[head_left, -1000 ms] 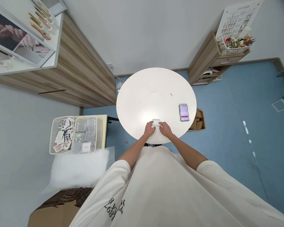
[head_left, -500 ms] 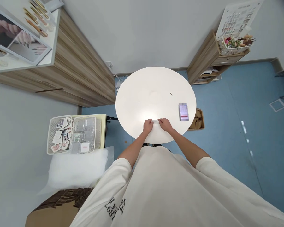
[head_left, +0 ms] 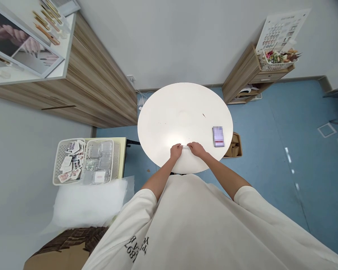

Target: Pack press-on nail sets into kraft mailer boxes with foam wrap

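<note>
A small whitish, see-through flat case (head_left: 185, 146) is held between my two hands over the near part of the round white table (head_left: 183, 99). It is turned edge-on to me, so only a narrow strip shows. At its left end my left hand (head_left: 176, 151) is closed, thumb and fingers pinching it. My right hand (head_left: 196, 149) pinches the right end in the same way. Whether the case touches the tabletop I cannot tell. A phone-like object with a blurred purple face (head_left: 218, 136) lies on the table to the right of my hands.
White baskets stand at left on a side table: one with printed cards (head_left: 69, 161), one with clear plastic boxes (head_left: 98, 161). Below them lies a stack of white sheets (head_left: 87, 204). A carton (head_left: 233, 146) sits on the floor right of the table. Wooden cabinets (head_left: 101, 75) flank the wall.
The case was tilted with its broad face toward me a second ago; it has turned edge-on. Both hands have kept their pinch. My view has shifted slightly.
</note>
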A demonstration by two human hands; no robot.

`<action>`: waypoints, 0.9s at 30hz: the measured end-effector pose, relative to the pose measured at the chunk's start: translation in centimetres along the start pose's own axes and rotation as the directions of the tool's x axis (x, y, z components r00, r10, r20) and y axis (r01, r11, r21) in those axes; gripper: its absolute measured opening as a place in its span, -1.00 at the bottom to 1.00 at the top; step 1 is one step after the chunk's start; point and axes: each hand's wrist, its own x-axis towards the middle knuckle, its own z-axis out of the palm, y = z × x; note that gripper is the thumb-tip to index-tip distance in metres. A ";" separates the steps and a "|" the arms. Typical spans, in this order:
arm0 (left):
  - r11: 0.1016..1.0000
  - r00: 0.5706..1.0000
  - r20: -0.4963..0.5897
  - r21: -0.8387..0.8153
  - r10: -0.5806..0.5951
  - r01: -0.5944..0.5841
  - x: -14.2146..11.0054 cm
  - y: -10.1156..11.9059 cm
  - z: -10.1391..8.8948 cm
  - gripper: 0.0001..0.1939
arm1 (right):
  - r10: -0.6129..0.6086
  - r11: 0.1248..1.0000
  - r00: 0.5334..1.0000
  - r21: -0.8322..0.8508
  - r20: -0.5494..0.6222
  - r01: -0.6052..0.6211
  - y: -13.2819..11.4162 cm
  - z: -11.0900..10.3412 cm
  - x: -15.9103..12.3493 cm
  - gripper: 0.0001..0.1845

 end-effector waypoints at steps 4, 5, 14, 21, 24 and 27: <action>0.999 0.999 0.003 -0.035 -0.032 0.032 -0.1 0.2 -0.4 -0.71 | -0.016 0.999 0.999 -0.031 0.029 0.017 -0.1 -0.4 -0.1 -0.66; 0.999 0.999 0.005 -0.041 -0.036 0.036 -0.1 0.3 -0.4 -0.71 | -0.024 0.999 0.999 -0.043 0.035 0.026 -0.1 -0.6 -0.1 -0.67; 0.995 0.999 0.024 -0.094 -0.038 0.041 0.2 0.1 -0.4 -0.70 | -0.112 0.953 0.990 -0.272 0.087 0.132 -0.3 -0.5 0.3 -0.70; 0.992 0.999 0.021 -0.123 -0.027 0.029 0.3 -0.3 -0.1 -0.68 | -0.165 0.856 0.983 -0.485 0.077 0.181 -0.5 0.7 -0.2 -0.63; 0.992 1.000 0.022 -0.122 -0.022 0.024 0.4 -0.3 0.0 -0.69 | -0.169 0.846 0.985 -0.506 0.044 0.168 -0.7 1.1 -0.4 -0.64; 0.992 0.999 0.021 -0.122 -0.028 0.030 0.4 -0.6 0.2 -0.65 | -0.154 0.862 0.988 -0.488 0.011 0.140 -0.8 1.3 -0.3 -0.63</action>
